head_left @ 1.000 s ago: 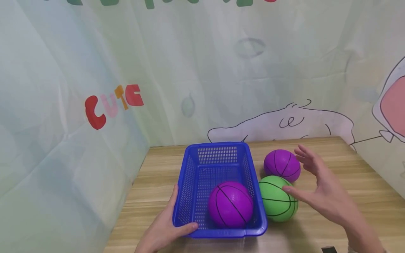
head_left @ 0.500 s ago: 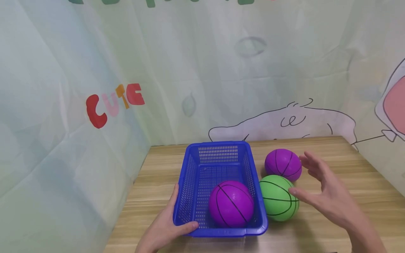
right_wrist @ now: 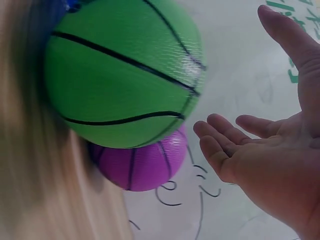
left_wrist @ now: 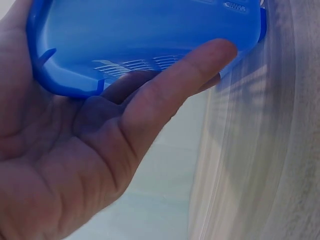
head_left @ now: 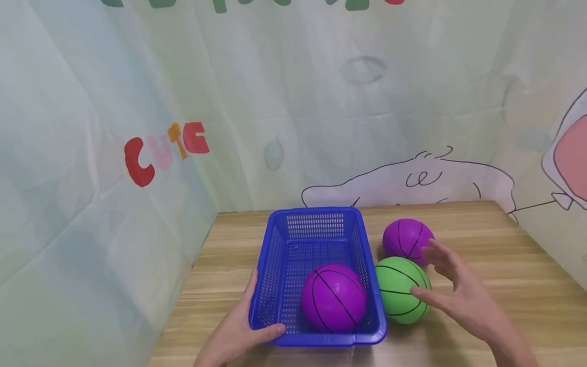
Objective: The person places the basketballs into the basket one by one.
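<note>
A blue plastic basket [head_left: 316, 338] with slotted walls stands on the table, a purple ball [head_left: 334, 298] lying in its near right part. My left hand [head_left: 236, 326] grips the near left corner, thumb over the rim and fingers along the outer wall. Against the basket's right side sits a green ball [head_left: 398, 290] with black lines. My right hand [head_left: 468, 300] is beside it, fingers spread and palm facing the ball; the right wrist view shows a gap between the palm and the green ball [right_wrist: 125, 75]. A second purple ball [head_left: 405, 238] rests just behind the green one.
The wood-grain table [head_left: 513, 265] runs back to a printed cloth backdrop [head_left: 284, 102], which also encloses the left and right sides. Coloured letters [head_left: 167, 150] are printed on the left cloth, and a line drawing spans the back at right.
My right hand drew slightly right from the green ball, then came back left and a little nearer to me. The left hand, basket and balls stay in place.
</note>
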Available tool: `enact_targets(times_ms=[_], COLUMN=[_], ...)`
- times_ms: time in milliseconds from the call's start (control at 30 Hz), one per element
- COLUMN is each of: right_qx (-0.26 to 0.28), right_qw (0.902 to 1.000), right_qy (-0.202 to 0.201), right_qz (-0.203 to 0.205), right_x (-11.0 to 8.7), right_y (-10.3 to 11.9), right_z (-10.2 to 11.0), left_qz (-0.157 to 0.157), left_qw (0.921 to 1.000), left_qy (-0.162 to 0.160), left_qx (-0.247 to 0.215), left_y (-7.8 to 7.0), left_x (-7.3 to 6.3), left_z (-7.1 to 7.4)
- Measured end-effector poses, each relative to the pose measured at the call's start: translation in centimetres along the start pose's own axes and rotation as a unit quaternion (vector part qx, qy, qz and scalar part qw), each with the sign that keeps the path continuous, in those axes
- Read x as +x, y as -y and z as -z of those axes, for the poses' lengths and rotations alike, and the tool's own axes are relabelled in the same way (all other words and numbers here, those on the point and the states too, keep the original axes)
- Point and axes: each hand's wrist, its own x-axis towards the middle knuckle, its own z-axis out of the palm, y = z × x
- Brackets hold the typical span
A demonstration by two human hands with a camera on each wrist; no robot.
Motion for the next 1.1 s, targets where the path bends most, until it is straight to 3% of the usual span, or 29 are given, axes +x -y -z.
enact_targets(times_ms=[367, 767, 1100], right_qx=[0.005, -0.002, -0.014], right_qw=[0.9990, 0.9935, 0.9928], right_qy=[0.023, 0.041, 0.040], right_qz=[-0.038, -0.106, -0.112], right_x=[-0.5, -1.3, -1.1], right_y=[-1.6, -3.5, -4.2], right_z=[-2.0, -2.7, -3.8], left_qz=[-0.007, -0.015, -0.007], left_qw=[0.9997, 0.9999, 0.9999], left_qy=[0.010, 0.007, 0.002], left_qx=[-0.023, -0.004, -0.013], left_y=[0.1, 0.0, 0.0], left_x=[-0.1, -0.4, -0.2], left_z=[-0.1, -0.1, -0.1])
